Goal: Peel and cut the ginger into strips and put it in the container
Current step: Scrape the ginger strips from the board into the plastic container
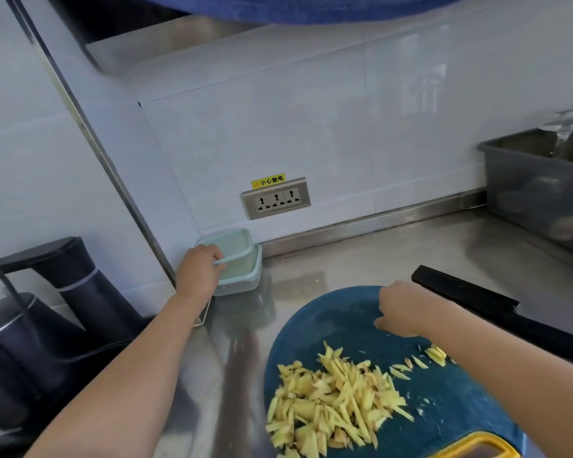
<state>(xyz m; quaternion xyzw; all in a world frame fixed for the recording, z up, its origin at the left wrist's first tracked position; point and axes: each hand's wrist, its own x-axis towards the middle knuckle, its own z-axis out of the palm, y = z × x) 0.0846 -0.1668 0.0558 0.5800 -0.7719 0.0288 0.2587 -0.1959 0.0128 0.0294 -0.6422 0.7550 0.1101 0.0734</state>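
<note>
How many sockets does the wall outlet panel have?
3, side by side in the metal panel on the tiled wall: left socket, middle socket, right socket. None look hidden.

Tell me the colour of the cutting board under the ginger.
The cutting board is dark teal-blue, clearest in the head view.
</note>
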